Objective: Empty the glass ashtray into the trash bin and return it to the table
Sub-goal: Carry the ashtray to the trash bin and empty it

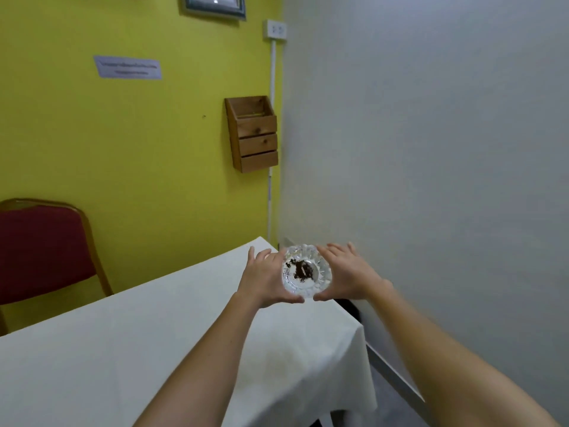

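A round cut-glass ashtray (308,283) with dark ash and a cigarette butt in its middle sits between both my hands, over the far right corner of the table (154,349), which has a white cloth. My left hand (263,280) cups its left side, thumb under the near rim. My right hand (346,275) cups the right side, thumb meeting the left thumb. Whether the ashtray rests on the cloth or is just lifted is unclear. No trash bin is in view.
A red padded chair (43,254) stands at the table's far left side against the yellow wall. A wooden wall holder (254,134) hangs near the room corner. The grey wall (431,149) runs close along the table's right edge, leaving a narrow gap.
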